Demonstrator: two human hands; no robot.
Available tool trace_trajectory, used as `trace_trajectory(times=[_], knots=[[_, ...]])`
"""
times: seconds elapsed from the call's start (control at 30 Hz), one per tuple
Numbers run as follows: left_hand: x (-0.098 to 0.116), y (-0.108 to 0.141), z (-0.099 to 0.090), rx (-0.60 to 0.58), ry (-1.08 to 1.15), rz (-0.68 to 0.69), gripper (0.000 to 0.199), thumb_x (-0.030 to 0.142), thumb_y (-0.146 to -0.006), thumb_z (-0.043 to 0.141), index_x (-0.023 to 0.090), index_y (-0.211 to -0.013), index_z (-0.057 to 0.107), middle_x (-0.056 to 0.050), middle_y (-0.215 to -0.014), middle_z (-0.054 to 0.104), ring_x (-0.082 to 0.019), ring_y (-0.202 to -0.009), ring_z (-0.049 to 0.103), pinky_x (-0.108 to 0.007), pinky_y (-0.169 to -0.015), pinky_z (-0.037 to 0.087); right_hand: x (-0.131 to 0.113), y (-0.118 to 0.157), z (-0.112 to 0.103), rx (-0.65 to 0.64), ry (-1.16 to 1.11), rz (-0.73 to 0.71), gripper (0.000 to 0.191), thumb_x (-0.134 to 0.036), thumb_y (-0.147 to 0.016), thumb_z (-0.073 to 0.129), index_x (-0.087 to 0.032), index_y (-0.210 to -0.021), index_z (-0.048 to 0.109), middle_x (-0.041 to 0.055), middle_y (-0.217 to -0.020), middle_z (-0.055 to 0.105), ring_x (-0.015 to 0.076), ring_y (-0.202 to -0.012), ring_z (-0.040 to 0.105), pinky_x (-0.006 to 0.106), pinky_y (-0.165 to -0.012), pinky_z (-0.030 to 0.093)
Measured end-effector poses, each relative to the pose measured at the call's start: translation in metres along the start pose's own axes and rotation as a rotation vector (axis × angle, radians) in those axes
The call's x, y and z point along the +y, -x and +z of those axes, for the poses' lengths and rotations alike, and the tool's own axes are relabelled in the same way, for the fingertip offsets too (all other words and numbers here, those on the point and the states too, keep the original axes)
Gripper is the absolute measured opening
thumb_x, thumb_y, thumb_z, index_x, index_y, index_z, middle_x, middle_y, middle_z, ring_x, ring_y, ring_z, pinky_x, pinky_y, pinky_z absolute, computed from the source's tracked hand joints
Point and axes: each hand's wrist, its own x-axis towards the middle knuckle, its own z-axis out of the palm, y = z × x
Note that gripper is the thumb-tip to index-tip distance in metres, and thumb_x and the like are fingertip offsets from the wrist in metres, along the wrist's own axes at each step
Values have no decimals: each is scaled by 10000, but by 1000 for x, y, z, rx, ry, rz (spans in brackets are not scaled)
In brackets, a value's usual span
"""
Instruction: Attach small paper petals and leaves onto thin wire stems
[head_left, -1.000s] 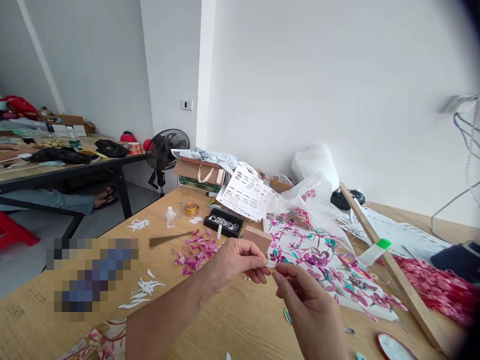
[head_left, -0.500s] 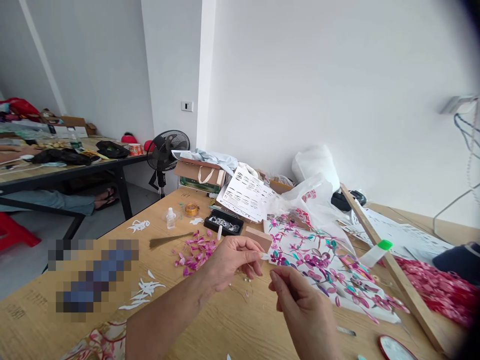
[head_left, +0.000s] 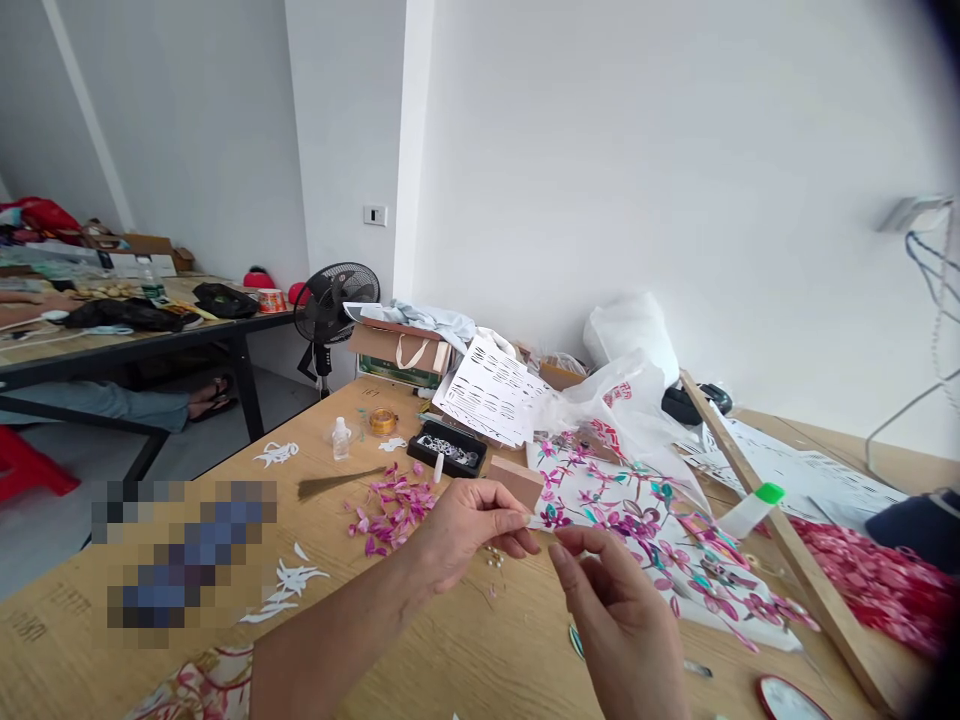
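Observation:
My left hand (head_left: 474,532) is closed in a pinch over the middle of the wooden table. Between its thumb and forefinger is a small white piece (head_left: 535,522), only its tip showing. Close by on the right, my right hand (head_left: 621,625) has thumb and forefinger pressed together near that tip; whatever they hold is too fine to make out. Pink petals (head_left: 397,508) lie in a loose pile beyond my left wrist. Several small pearl-like beads (head_left: 493,558) rest beneath the hands. White pointed cutouts (head_left: 289,582) are scattered left of my forearm.
A black tray (head_left: 447,450), a clear bottle (head_left: 341,438) and a wood block (head_left: 516,482) stand farther back. Pink-and-teal flowers lie on a white sheet (head_left: 772,632) at right, beside a wooden bar (head_left: 814,590) and a green-capped bottle (head_left: 752,508). A person sits at another table.
Both hands have shifted slightly to the right, still close together and pinched. A teal-edged piece now shows beside my right wrist.

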Motion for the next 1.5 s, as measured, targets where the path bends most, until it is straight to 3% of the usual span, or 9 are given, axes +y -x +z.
trace_trajectory(times=[0.1, 0.43, 0.7, 1.23, 1.5], knots=[[-1, 1, 4, -9, -20, 9, 231, 292, -610, 692, 82, -643, 601, -22, -563, 596, -86, -500, 555, -179, -479, 415, 0, 2, 5, 61, -69, 54, 257, -450, -750, 530, -196, -774, 564, -64, -470, 388, 93, -412, 341, 203, -374, 262], [-2, 3, 8, -23, -51, -31, 262, 323, -593, 689, 94, -630, 567, 4, -488, 537, -93, -451, 536, -170, -407, 385, 9, -6, 7, 17, -180, 132, 303, -479, -704, 568, -177, -684, 561, -31, -517, 487, 90, -428, 390, 195, -374, 270], [-8, 1, 7, -8, -5, -29, 231, 299, -618, 671, 95, -655, 569, 4, -482, 554, -83, -413, 532, -158, -387, 389, 2, -7, 7, 5, -234, 175, 307, -470, -655, 599, -170, -611, 549, -47, -485, 425, 81, -431, 340, 190, -378, 258], [-5, 2, 7, 15, 61, -92, 259, 292, -584, 699, 94, -657, 549, -3, -468, 576, -84, -424, 556, -145, -418, 410, 1, -7, 9, -29, -218, 168, 259, -411, -626, 593, -184, -537, 505, -61, -445, 379, 72, -394, 296, 195, -360, 229], [-4, 1, 4, -15, 46, -90, 245, 288, -606, 689, 92, -658, 551, -23, -519, 608, -101, -497, 598, -156, -477, 439, 16, -6, 11, -98, -126, 116, 239, -393, -727, 522, -181, -617, 537, -53, -482, 380, 75, -407, 295, 195, -356, 215]])
